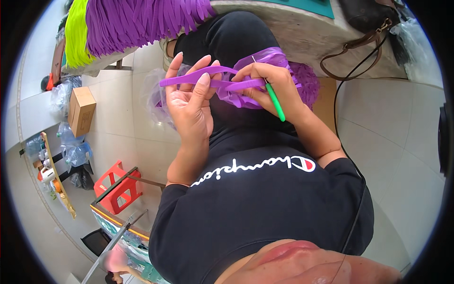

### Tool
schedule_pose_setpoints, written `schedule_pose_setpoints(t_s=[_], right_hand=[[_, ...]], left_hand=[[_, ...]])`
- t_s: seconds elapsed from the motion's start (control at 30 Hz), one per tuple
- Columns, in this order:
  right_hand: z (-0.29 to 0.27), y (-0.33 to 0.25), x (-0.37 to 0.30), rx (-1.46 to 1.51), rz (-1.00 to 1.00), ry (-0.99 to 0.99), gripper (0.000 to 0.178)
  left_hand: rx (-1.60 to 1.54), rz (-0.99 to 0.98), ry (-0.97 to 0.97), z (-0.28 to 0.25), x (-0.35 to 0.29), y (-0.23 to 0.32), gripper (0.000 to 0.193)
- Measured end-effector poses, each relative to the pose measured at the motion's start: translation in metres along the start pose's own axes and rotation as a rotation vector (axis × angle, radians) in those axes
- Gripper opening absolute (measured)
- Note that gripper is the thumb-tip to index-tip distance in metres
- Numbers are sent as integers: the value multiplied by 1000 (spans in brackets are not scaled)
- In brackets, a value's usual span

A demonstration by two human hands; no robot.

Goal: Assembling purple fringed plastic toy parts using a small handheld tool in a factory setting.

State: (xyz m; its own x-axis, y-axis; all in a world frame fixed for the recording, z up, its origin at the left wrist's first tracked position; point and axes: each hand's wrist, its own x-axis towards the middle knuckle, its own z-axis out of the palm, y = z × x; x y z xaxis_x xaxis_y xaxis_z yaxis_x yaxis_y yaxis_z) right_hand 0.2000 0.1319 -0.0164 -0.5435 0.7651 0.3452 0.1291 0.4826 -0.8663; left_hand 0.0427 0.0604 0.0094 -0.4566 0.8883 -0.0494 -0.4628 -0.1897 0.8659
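My left hand [194,97] pinches a flat purple strap [189,77] between thumb and fingers, the other fingertips spread beyond it. The strap looks like soft rubber and forms a long narrow loop reaching across to my right hand [276,85]. There my right fingers pinch its other end. The same hand also holds a slim tool with a green handle [275,102]; its thin metal tip sticks out above the fingers, too small to make out its exact shape. Below and behind, on my lap, lies a clear plastic bag [274,53] with more purple straps [305,83].
Many purple straps [142,23] and lime-green ones [76,35] hang over the table edge ahead. A dark handbag [363,16] with a brown strap lies far right; a black cable [336,111] runs down my right side. Left stand a cardboard box [81,111] and a red stool [106,182].
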Motion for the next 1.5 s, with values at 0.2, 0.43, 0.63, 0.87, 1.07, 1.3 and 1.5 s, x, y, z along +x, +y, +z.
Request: schedule_pose_setpoints(t_s=[0.2, 0.43, 0.63, 0.87, 1.07, 1.3, 1.5], right_hand=[[0, 2, 4, 260, 145, -121, 27], [-1, -1, 11, 390, 145, -146, 31], [-24, -5, 36, 689, 390, 160, 34], [-7, -43, 41, 78, 305, -319, 17], [1, -64, 21, 8, -74, -295, 20], [-4, -69, 23, 307, 135, 125, 19], [-7, -72, 19, 726, 303, 210, 21]], left_hand=[[-36, -5, -69, 1, -3, -7, 51], [-9, 25, -82, -6, 3, -16, 45], [180, 50, -273, 2, 6, -9, 56], [727, -26, -395, 2, -18, 3, 81], [571, 118, -419, -5, -28, 3, 80], [446, 193, -369, -15, -34, -23, 59], [543, 212, -373, -28, -49, -21, 19]])
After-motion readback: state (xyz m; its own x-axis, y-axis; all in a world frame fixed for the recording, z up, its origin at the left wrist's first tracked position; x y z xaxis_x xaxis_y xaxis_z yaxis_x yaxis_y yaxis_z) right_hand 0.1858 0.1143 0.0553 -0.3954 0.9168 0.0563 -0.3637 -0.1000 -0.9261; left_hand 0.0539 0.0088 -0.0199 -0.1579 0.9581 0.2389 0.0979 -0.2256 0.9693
